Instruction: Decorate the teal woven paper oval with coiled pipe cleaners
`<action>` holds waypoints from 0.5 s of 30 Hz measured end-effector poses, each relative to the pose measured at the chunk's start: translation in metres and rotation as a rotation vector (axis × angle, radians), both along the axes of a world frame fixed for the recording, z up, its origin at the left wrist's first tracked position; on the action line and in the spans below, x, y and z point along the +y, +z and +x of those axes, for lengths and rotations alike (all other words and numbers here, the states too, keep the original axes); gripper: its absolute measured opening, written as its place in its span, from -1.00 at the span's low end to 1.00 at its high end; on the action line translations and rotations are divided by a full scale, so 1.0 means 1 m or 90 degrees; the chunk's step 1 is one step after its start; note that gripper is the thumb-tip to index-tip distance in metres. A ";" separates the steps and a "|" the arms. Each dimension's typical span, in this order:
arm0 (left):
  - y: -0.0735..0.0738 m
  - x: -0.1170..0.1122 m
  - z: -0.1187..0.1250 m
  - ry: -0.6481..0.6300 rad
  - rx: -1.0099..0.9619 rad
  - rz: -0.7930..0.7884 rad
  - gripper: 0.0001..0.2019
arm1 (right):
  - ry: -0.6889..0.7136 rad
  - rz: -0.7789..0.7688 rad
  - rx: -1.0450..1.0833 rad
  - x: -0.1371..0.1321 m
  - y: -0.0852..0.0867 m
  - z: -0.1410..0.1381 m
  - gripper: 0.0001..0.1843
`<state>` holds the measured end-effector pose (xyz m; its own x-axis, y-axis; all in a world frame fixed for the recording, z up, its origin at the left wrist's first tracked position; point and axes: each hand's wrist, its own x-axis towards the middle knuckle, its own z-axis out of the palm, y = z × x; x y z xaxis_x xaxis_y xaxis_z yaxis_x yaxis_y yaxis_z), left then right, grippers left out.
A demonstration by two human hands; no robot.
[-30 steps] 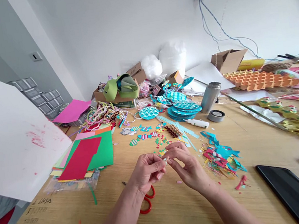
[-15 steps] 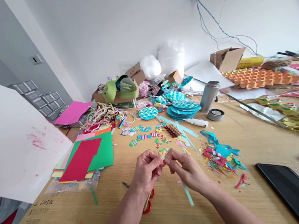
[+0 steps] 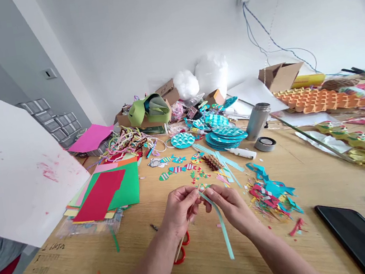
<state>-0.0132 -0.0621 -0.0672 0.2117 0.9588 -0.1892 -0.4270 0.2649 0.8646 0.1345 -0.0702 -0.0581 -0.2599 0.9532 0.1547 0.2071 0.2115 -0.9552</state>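
My left hand [image 3: 180, 208] is closed in a pinch at the upper end of a pale blue-green paper strip [image 3: 224, 231]. Opposite it, my right hand [image 3: 228, 204] pinches the same strip close to that end, and the long tail hangs down between the hands toward the table. A pair of scissors [image 3: 185, 238] with red handles lies partly hidden under my left wrist. A thin brown stick [image 3: 179, 250] shows beside my left forearm; its upper end is hidden. Small paper fish [image 3: 177, 169] lie just beyond my hands.
Coloured paper sheets [image 3: 128, 186] are stacked at the left. Blue paper scraps [image 3: 275, 187] spread to the right, near a black phone-like device [image 3: 355, 235]. Farther back stand a pile of blue plates [image 3: 226, 138], a metal flask [image 3: 258, 121] and a white glue tube [image 3: 242, 152].
The paper strip's tail, earlier mostly behind my right hand, now hangs in front of its fingers. My hands remain close together; the whole view has shifted slightly.
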 end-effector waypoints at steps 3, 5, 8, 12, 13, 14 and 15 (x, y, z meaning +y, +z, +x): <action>-0.001 0.004 -0.004 0.032 -0.070 -0.006 -0.75 | -0.004 -0.039 0.011 0.002 0.000 -0.001 -0.48; -0.003 0.007 -0.006 0.064 -0.120 -0.004 -0.76 | 0.024 -0.067 0.003 0.002 -0.002 -0.005 -0.51; -0.006 0.010 -0.007 0.128 -0.180 -0.004 -0.79 | 0.113 -0.070 -0.006 -0.002 -0.012 -0.014 -0.58; -0.012 0.010 -0.001 0.177 -0.234 -0.019 -0.80 | 0.124 -0.046 0.028 -0.008 -0.031 -0.028 -0.70; -0.013 0.009 0.000 0.179 -0.244 -0.022 -0.81 | 0.111 -0.041 0.025 -0.008 -0.035 -0.031 -0.71; -0.014 0.009 0.001 0.175 -0.251 -0.025 -0.82 | 0.104 -0.038 0.020 -0.008 -0.037 -0.033 -0.73; -0.015 0.009 0.002 0.171 -0.257 -0.026 -0.82 | 0.097 -0.035 0.018 -0.008 -0.038 -0.034 -0.75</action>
